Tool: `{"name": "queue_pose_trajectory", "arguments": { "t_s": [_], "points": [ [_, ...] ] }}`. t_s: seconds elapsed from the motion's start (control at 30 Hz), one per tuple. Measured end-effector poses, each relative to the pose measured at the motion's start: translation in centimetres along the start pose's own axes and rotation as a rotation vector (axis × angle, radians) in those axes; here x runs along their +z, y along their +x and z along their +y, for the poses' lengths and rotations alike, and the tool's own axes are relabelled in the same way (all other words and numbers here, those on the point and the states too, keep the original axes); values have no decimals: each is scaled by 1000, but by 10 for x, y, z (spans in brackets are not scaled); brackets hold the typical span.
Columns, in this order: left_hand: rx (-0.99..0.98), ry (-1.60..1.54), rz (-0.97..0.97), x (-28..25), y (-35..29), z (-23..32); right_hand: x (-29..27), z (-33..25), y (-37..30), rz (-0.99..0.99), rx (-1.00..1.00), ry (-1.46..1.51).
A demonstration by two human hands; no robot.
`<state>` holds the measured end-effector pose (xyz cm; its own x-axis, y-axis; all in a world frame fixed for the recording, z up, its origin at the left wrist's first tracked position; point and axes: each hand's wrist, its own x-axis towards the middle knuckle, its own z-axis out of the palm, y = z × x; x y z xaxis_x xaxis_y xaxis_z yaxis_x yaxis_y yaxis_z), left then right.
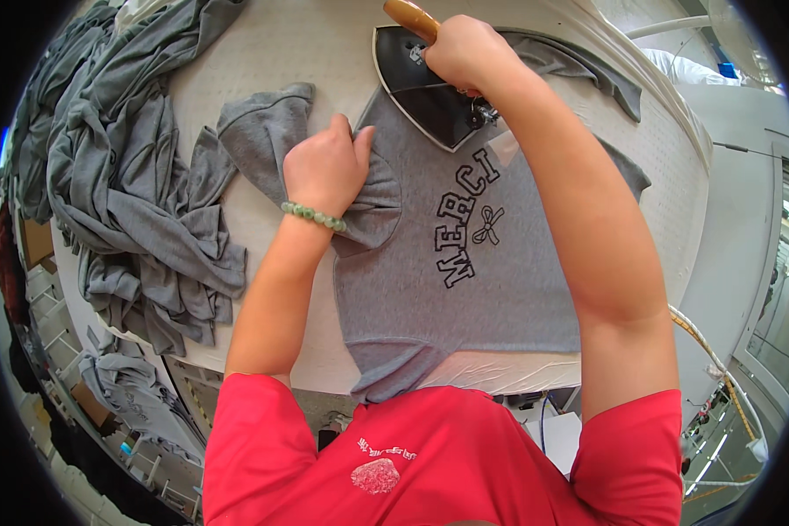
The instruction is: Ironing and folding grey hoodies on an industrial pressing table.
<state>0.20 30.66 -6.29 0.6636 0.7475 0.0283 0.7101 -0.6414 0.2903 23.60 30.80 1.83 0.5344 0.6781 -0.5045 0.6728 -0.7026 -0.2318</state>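
A grey sweatshirt [517, 298] with dark outlined lettering and a bow drawing lies spread on a pale padded ironing table [280, 342]. My right hand [469, 57] is wrapped round the orange-brown handle of a black iron [425, 101], which is over the far part of the sweatshirt. Whether its sole touches the cloth I cannot tell. Near the gathered, hood-like part at the sweatshirt's left end, my left hand [326, 164] is closed on the fabric, with its thumb showing and most of its fingertips hidden underneath.
Left of the sweatshirt, a rumpled heap of grey garments [140, 175] covers the table's side. More grey clothing [136, 399] lies lower down past the left edge. A white hose [719, 368] hangs beside the table's right edge, near a grey cabinet [736, 210].
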Motion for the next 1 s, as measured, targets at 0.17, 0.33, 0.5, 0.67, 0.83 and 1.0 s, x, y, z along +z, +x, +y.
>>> {"name": "queue_pose_trajectory", "arguments": {
  "t_s": [0.17, 0.33, 0.5, 0.67, 0.83, 1.0],
  "points": [
    [-23, -60, -31, -3, -21, -18, 22, -28, -35, -51, -138, -52],
    [-24, -101, 119, -2, -19, -13, 35, -18, -53, 16, -238, -37],
    [24, -70, 176, -2, 7, 0, 17, 41, -85, 49, -54, 13],
    [95, 129, 65, 13, 45, 12, 27, 153, -142, 220, 33, 75],
    [199, 182, 84, 23, 54, 10, 40, 209, -172, 212, 218, 243],
    [200, 188, 103, 20, 59, 9, 36, 204, -176, 127, 349, 382]
  ]
}}
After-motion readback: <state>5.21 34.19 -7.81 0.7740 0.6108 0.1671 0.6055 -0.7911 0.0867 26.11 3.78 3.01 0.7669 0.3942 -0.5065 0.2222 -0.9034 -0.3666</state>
